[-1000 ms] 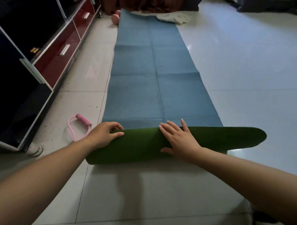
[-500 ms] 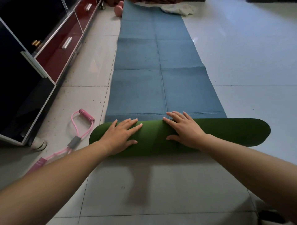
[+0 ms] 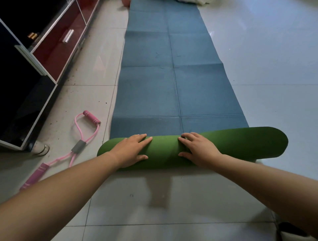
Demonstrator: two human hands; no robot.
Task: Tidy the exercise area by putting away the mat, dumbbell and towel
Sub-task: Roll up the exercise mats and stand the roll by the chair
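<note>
The mat (image 3: 172, 86) lies unrolled along the tiled floor, blue side up. Its near end is rolled into a green roll (image 3: 240, 142) lying across the floor. My left hand (image 3: 130, 149) presses flat on the roll's left part with straight fingers. My right hand (image 3: 199, 149) rests on the roll's middle, fingers lying over its top. At the mat's far end, a pink dumbbell (image 3: 125, 2) and a pale towel (image 3: 201, 1) are cut off by the top edge.
A pink figure-eight resistance band (image 3: 80, 142) lies on the floor left of the roll. A low cabinet (image 3: 56, 46) with red drawers runs along the left, its metal foot (image 3: 40, 148) near the band. Tiled floor (image 3: 275, 68) spreads to the right.
The green roll has grown thicker and moved forward along the mat. My left hand went from gripping the roll's edge to pressing flat on top.
</note>
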